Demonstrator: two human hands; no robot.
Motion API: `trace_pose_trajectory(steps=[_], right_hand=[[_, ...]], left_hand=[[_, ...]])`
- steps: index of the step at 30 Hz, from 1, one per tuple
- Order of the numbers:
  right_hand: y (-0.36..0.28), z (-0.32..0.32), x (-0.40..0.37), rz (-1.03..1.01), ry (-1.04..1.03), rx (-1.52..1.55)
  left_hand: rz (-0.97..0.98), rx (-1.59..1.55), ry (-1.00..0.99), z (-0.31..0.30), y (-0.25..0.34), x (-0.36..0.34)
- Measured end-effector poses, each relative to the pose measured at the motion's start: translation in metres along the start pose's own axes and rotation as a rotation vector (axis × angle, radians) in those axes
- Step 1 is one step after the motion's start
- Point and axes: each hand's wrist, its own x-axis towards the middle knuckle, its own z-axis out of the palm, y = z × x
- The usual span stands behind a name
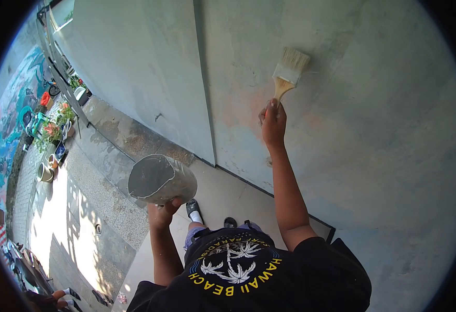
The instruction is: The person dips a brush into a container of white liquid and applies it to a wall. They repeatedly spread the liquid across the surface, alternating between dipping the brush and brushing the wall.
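Observation:
A wide paintbrush (292, 66) with pale bristles and a wooden handle is held against or close to the grey-green wall (373, 130). My right hand (273, 120) is closed round its handle, with the bristles pointing up and to the right. Lower left, my left hand (164, 212) grips a grey, paint-smeared round container (178, 182) from beneath. Its wide mouth tilts toward the left, and its inside looks grey. Pinkish patches show on the wall beside the brush.
Potted plants (51, 130) and empty pots (45, 172) line the paving at the left, near a painted mural (9, 125). A metal frame (64, 78) stands upper left. Another person's legs (64, 299) show at the lower left.

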Motion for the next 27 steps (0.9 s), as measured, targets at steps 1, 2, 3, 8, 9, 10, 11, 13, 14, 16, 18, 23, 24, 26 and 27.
trace_pose_trajectory(steps=[1, 2, 3, 8, 9, 10, 11, 13, 14, 16, 18, 23, 24, 26, 27], right_hand=[[0.029, -0.012, -0.003, -0.001, 0.004, -0.001], [0.075, -0.030, -0.012, 0.114, 0.003, -0.159], [0.116, -0.043, -0.024, 0.229, 0.001, -0.316], [0.193, -0.070, -0.121, 1.064, 0.082, -0.102], [0.197, -0.073, -0.128, 1.249, 0.118, 0.110], [0.202, -0.076, -0.128, 1.252, 0.115, 0.110], [0.207, -0.076, -0.121, 1.330, 0.150, 0.147], [0.193, -0.067, -0.095, 1.280, 0.101, 0.134], [0.155, -0.056, -0.077, 1.153, 0.020, 0.080], [0.066, -0.034, -0.035, 0.839, -0.066, 0.003], [-0.011, -0.006, -0.018, 0.292, -0.138, -0.126], [-0.075, 0.013, 0.020, -0.267, -0.001, 0.052], [-0.065, 0.010, 0.022, -0.196, -0.010, 0.081], [-0.006, -0.008, 0.016, 0.096, -0.041, 0.081], [0.039, -0.020, 0.005, 0.199, -0.055, -0.079]], left_hand=[[-0.065, -0.011, -0.058, -0.004, -0.003, -0.001], [-0.129, -0.023, -0.115, -0.007, -0.005, -0.002], [-0.131, -0.024, -0.116, -0.007, -0.007, -0.002], [-0.121, -0.050, -0.072, -0.010, -0.007, -0.003], [-0.123, -0.049, -0.066, -0.011, -0.007, -0.005], [-0.132, -0.057, -0.055, -0.011, -0.007, -0.006], [-0.130, -0.061, -0.051, -0.011, -0.006, -0.005], [-0.125, -0.054, -0.040, -0.011, -0.006, -0.004], [-0.125, -0.050, -0.033, -0.008, -0.006, -0.004], [-0.087, -0.033, 0.008, -0.001, -0.003, -0.003], [-0.043, -0.019, 0.040, 0.008, -0.001, 0.003], [-0.032, -0.005, -0.014, 0.023, 0.000, 0.008], [-0.028, -0.003, -0.017, 0.027, 0.001, 0.010], [-0.003, -0.014, -0.049, 0.031, 0.001, 0.011], [-0.002, -0.009, -0.048, 0.033, -0.001, 0.011]])
